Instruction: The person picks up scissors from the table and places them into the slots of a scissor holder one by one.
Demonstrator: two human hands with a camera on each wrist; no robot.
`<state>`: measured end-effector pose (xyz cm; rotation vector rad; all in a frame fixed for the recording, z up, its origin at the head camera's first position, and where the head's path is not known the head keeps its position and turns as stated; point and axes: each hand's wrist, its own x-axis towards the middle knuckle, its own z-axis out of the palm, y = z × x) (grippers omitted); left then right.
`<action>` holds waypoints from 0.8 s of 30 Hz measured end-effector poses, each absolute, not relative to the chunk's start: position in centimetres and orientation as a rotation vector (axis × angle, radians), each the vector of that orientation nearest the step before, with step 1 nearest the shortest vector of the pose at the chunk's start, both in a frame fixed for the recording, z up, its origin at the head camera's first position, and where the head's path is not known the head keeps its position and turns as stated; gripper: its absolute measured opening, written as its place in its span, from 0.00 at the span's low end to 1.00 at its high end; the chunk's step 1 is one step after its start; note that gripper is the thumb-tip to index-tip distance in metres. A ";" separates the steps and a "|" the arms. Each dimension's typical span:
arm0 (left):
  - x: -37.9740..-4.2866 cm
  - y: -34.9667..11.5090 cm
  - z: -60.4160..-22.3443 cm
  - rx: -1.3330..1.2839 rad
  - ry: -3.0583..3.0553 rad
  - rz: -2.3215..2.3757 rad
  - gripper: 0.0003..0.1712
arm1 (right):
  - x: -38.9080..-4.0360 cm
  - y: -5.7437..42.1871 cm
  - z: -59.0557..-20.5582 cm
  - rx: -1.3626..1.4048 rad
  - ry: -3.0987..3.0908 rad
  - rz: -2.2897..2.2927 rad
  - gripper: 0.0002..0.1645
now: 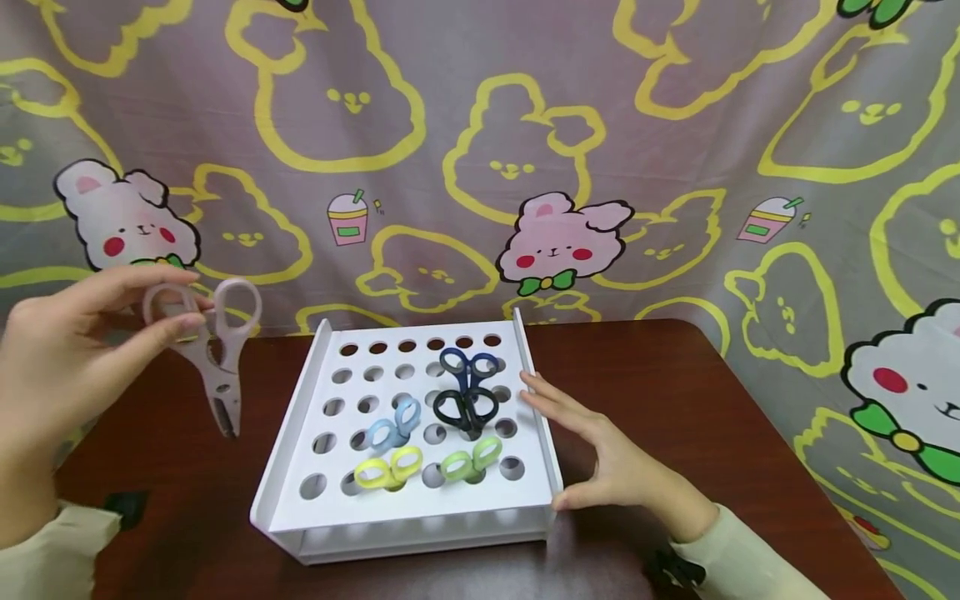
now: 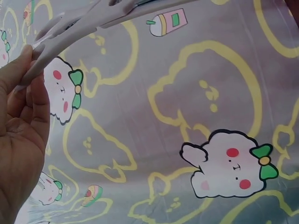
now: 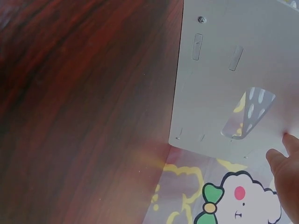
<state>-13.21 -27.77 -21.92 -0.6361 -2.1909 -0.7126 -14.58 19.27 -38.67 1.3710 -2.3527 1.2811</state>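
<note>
Up at the left in the head view, my left hand (image 1: 75, 358) pinches pale pinkish-grey scissors (image 1: 223, 375) by one handle loop, blades pointing down. Part of those scissors (image 2: 88, 23) also crosses the top of the left wrist view. My right hand (image 1: 611, 458) touches the right side panel of a white rack (image 1: 405, 518) with extended fingers. Standing in the rack's holes, handles up, are navy scissors (image 1: 467, 377), black scissors (image 1: 467, 408), light blue scissors (image 1: 401, 427), yellow scissors (image 1: 389, 472) and green scissors (image 1: 472, 466). Their blades are mostly hidden below the top plate.
The rack stands on a dark brown table (image 1: 652, 375), its top plate pierced by rows of round holes. Behind and beside the table hangs a patterned curtain (image 1: 442, 208). The rack's side panel (image 3: 205, 88) has a cut-out opening, seen in the right wrist view.
</note>
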 end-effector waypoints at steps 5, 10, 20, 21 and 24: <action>-13.5 -27.1 -21.3 -0.688 -2.146 -0.765 0.25 | -14.5 19.3 -38.6 1.365 -2.362 1.287 0.63; -13.8 -26.5 -21.0 -0.729 -2.103 -0.832 0.20 | -14.4 19.4 -38.7 1.369 -2.362 1.290 0.62; -14.0 -25.1 -19.9 -0.780 -2.093 -0.796 0.23 | -14.4 19.4 -38.6 1.370 -2.358 1.292 0.62; -14.1 -25.1 -19.7 -0.797 -2.086 -0.801 0.20 | -14.5 19.4 -38.6 1.372 -2.354 1.290 0.62; -14.3 -24.8 -19.3 -0.848 -2.069 -0.799 0.17 | -14.5 19.4 -38.6 1.376 -2.349 1.287 0.62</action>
